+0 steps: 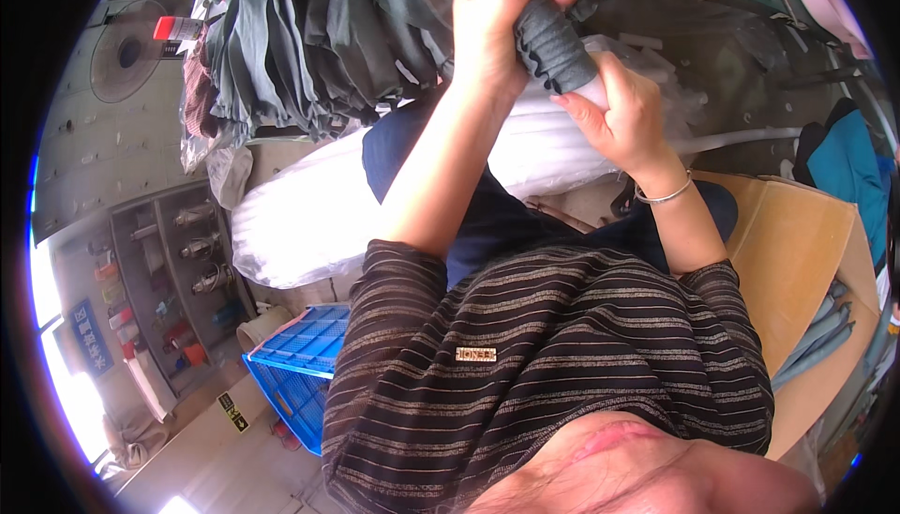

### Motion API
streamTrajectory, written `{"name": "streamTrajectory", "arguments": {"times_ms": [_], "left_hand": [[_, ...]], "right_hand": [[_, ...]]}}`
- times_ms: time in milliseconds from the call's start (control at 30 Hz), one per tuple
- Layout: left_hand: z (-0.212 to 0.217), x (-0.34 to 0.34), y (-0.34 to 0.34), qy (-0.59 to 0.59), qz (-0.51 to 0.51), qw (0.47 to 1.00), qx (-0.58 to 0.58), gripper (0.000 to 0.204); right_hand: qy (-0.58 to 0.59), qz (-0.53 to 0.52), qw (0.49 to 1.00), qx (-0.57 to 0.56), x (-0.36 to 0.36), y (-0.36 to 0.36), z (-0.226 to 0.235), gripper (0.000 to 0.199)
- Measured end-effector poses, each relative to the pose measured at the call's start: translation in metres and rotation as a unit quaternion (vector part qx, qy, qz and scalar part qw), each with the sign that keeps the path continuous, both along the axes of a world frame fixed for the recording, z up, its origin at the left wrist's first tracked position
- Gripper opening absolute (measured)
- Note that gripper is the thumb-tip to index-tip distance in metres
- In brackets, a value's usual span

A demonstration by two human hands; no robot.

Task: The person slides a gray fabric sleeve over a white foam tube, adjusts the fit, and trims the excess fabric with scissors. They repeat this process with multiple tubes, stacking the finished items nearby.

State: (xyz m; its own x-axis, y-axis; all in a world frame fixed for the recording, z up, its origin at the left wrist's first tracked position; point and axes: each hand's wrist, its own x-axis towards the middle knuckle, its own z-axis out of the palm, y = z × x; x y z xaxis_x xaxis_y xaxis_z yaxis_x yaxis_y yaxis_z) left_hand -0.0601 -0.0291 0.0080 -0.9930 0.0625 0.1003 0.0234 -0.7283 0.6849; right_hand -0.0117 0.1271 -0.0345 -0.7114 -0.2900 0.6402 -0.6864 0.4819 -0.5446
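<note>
Grey sleeve (553, 45) in both hands

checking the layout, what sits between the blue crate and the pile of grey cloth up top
In the head view, a big white plastic bag lies between the blue crate and the pile of grey cloth.

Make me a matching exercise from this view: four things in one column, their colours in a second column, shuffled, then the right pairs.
Things:
1. Rolled cloth gripped by the left hand
2. Plastic crate
3. Bracelet on the right hand's wrist
4. Open box

Colours:
A. Blue
B. Brown cardboard
C. Dark grey
D. Silver

Pairs: 1-C, 2-A, 3-D, 4-B
</note>
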Motion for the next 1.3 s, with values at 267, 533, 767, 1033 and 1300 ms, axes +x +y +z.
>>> {"name": "streamTrajectory", "arguments": {"times_ms": [267, 533, 767, 1033, 1300], "left_hand": [[-0.010, -0.002, -0.016, -0.031, 0.035, 0.990, -0.132, 0.032], [0.014, 0.005, -0.027, 0.076, 0.093, 0.979, -0.166, 0.015], [0.015, 0.004, -0.057, -0.002, 0.091, 0.995, -0.050, 0.011], [0.003, -0.007, -0.053, 0.058, 0.055, 0.997, 0.021, 0.019], [-0.013, 0.003, -0.027, 0.010, 0.072, 0.995, 0.073, 0.026]], "right_hand": [[-0.098, 0.022, 0.995, 0.019, -0.019, 0.003, 0.006, 0.066], [-0.272, 0.125, 0.954, -0.023, -0.040, -0.032, 0.026, 0.042], [-0.254, 0.015, 0.966, 0.042, 0.016, 0.013, -0.023, 0.031], [-0.299, 0.023, 0.951, 0.075, 0.007, 0.012, -0.018, 0.035], [-0.296, -0.040, 0.953, 0.040, -0.014, 0.020, 0.016, 0.047]]}}
